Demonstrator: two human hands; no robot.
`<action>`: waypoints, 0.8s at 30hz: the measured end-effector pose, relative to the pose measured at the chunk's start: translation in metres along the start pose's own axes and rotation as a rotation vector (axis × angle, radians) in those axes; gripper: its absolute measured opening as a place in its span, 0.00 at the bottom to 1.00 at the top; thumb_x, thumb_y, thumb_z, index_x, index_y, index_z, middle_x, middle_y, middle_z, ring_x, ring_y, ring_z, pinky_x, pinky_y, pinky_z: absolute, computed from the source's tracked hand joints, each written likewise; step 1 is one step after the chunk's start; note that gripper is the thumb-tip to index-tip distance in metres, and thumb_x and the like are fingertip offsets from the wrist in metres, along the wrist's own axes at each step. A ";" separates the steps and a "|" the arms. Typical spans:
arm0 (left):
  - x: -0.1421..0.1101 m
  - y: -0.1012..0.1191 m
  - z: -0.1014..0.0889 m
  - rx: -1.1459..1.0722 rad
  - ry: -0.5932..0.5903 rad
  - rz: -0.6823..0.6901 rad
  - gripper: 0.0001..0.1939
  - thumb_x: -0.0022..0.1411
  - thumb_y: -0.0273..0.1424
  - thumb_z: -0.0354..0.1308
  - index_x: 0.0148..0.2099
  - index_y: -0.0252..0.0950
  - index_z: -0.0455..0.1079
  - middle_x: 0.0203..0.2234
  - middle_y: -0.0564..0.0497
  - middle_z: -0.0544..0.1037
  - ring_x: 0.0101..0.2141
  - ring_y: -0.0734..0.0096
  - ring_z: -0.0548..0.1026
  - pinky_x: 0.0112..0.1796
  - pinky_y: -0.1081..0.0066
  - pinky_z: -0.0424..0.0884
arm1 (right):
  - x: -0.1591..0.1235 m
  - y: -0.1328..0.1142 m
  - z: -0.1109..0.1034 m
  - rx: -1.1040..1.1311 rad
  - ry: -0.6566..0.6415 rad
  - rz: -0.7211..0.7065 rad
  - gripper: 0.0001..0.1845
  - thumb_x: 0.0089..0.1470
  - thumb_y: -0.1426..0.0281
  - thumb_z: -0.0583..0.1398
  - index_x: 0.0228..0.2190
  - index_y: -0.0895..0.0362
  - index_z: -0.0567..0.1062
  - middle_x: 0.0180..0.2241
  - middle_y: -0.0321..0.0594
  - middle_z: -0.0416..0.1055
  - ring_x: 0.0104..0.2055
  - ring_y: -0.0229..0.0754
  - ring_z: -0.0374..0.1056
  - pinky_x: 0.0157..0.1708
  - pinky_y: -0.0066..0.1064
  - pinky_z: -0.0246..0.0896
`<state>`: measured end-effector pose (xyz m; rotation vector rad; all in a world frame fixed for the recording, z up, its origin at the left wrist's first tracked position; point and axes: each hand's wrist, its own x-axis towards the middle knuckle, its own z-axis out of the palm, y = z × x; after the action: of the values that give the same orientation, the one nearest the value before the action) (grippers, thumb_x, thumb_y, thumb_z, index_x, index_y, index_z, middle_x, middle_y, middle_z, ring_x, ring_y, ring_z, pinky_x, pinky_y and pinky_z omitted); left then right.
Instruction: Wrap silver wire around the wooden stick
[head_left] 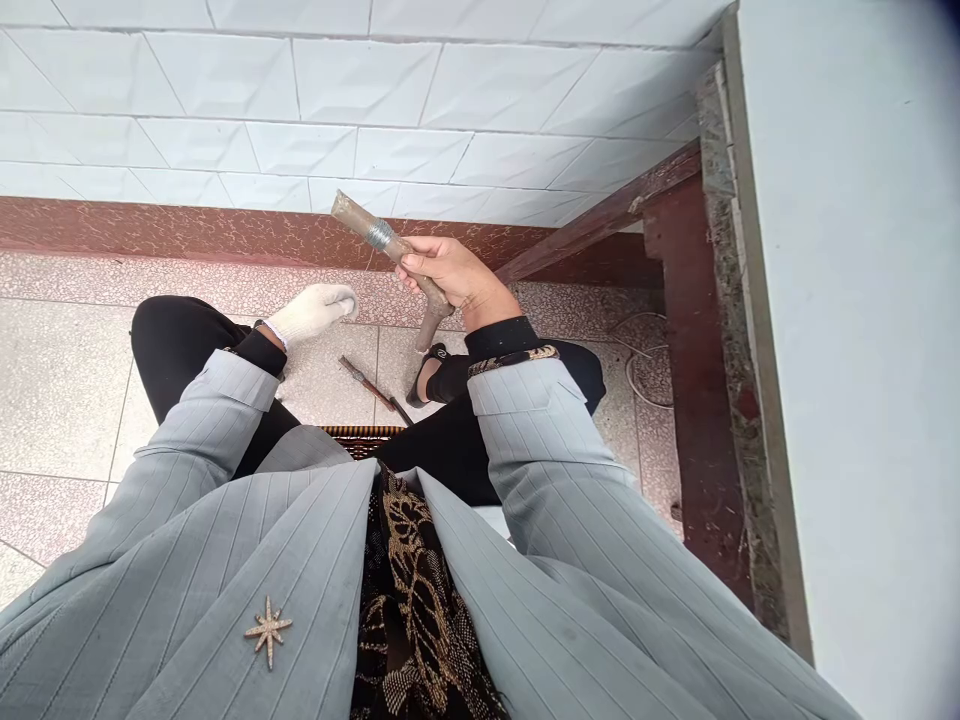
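Note:
My right hand [442,272] is bare and wrapped around a crooked wooden stick [354,216], raised above the floor at a slant. Grey metal wire [379,234] is coiled in a tight band around the stick, just past my fingertips. A fine loose strand hangs below the band. To the left, my left hand [319,308] wears a white knit glove and is closed, with the fingertips pressed together. Whatever it pinches, if anything, is too small to make out; it is apart from the stick.
A slim tool with a dark end and reddish-brown handle [366,382] lies on the tiled floor between my legs. A woven seat edge [360,432] shows below it. On the right stand a dark red wooden table frame [694,380] and loose cable [634,375]. A white tiled wall [360,80] is ahead.

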<state>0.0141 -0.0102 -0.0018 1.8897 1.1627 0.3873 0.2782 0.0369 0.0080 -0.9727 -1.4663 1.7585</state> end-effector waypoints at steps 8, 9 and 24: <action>0.000 0.005 0.004 0.166 -0.066 0.024 0.13 0.67 0.34 0.51 0.37 0.35 0.75 0.28 0.52 0.74 0.31 0.70 0.71 0.38 0.68 0.64 | 0.003 0.000 0.004 -0.583 0.169 0.245 0.09 0.61 0.70 0.67 0.43 0.60 0.81 0.27 0.36 0.69 0.27 0.36 0.61 0.30 0.30 0.58; -0.001 0.006 0.003 0.195 -0.060 0.015 0.13 0.67 0.34 0.51 0.37 0.35 0.75 0.28 0.52 0.75 0.32 0.69 0.71 0.38 0.68 0.65 | 0.004 0.000 0.003 -0.700 0.126 0.281 0.10 0.60 0.72 0.66 0.44 0.60 0.82 0.27 0.36 0.70 0.28 0.37 0.62 0.32 0.31 0.58; -0.007 0.012 -0.008 -0.176 0.086 -0.017 0.11 0.68 0.29 0.51 0.39 0.35 0.75 0.21 0.56 0.68 0.22 0.77 0.63 0.27 0.72 0.59 | -0.010 -0.024 -0.003 0.059 0.275 -0.086 0.14 0.61 0.59 0.69 0.43 0.52 0.77 0.31 0.35 0.70 0.30 0.36 0.61 0.31 0.28 0.59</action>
<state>0.0124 -0.0140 0.0130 1.7242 1.1610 0.5482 0.2863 0.0337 0.0324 -1.0577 -1.2566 1.5293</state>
